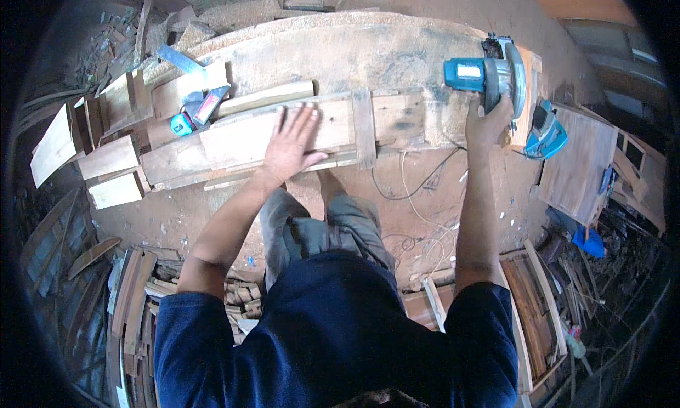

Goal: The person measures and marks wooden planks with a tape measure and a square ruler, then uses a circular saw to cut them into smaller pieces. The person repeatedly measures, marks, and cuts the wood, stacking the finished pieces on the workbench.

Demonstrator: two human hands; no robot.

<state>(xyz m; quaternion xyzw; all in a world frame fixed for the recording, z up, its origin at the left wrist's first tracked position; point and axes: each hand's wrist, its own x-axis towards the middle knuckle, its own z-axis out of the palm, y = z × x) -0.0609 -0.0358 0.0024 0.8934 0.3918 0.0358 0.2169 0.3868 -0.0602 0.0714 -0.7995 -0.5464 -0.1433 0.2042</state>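
My left hand (290, 142) lies open on a long pale board (234, 142), fingers slightly apart. A short crosspiece (364, 128) rests on the board's right part. My right hand (489, 121) grips a teal circular saw (467, 74) on the bench's right end; part of its grip is hidden by my fingers. Left of my left hand are a teal tape measure (181, 125), a red-and-dark tool (210, 105) and a metal square (180, 59). A narrow batten (265, 95) lies behind the long board. A second teal power tool (545, 135) sits right of the saw.
Stacked offcuts (60, 142) lie at the bench's left end. A wooden box (574, 160) stands at the right. Cords (414, 199) trail over the floor below the bench (397, 50). Scrap timber (134, 302) is piled on both sides behind me, with a blue object (588, 245) at right.
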